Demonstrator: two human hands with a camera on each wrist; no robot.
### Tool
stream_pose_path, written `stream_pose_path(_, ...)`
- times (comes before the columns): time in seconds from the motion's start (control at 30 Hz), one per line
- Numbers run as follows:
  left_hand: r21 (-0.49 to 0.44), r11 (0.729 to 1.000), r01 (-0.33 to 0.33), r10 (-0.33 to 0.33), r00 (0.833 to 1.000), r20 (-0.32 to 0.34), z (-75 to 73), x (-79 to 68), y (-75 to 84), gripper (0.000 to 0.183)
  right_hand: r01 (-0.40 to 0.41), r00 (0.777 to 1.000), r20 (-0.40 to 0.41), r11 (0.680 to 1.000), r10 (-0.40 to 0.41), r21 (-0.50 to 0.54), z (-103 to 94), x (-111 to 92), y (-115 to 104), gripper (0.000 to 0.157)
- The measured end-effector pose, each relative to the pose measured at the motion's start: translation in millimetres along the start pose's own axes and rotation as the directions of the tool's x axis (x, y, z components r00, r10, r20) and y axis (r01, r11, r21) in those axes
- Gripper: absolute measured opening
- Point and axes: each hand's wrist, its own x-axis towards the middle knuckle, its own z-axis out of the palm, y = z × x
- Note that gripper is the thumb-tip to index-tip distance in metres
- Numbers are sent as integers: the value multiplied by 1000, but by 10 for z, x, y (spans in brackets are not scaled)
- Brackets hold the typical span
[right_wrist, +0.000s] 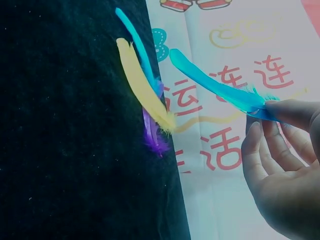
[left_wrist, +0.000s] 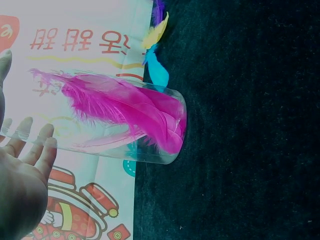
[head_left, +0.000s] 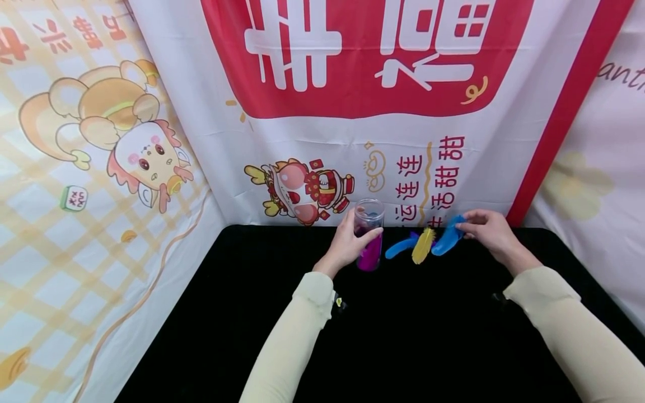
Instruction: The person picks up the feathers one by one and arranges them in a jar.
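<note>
My left hand (head_left: pixel 347 240) grips a clear cylindrical cup (head_left: pixel 369 208) by its upper part, the thumb across the near side. Inside the cup lie several magenta feathers (left_wrist: pixel 130 107), their tips reaching toward the rim in the left wrist view. On the right, my right hand (head_left: pixel 486 229) pinches a blue feather (right_wrist: pixel 215 87) at its fluffy end between thumb and fingers, held up off the black surface. Between the hands lie a yellow feather (head_left: pixel 423 246), another blue feather (head_left: pixel 401 246) and a purple feather (right_wrist: pixel 152 135), partly overlapped by the yellow one.
A black cloth-covered table (head_left: pixel 403 336) spreads below both arms. Behind its far edge hangs a white and red printed curtain (head_left: pixel 347 134), and a checked printed cloth (head_left: pixel 101 224) stands at the left side.
</note>
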Motion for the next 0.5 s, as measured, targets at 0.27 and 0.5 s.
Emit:
stream_pose_path(0.27,-1,1000,-8,8,1000,-6,-6,7,3,75,31,999,-29,1000,-31,3,16,14,-52,45)
stream_pose_path(0.5,17,1000,-19,19,1000,-7,-4,14,-16,76,55,997,-49,998,-54,29,45,-10,-103,46)
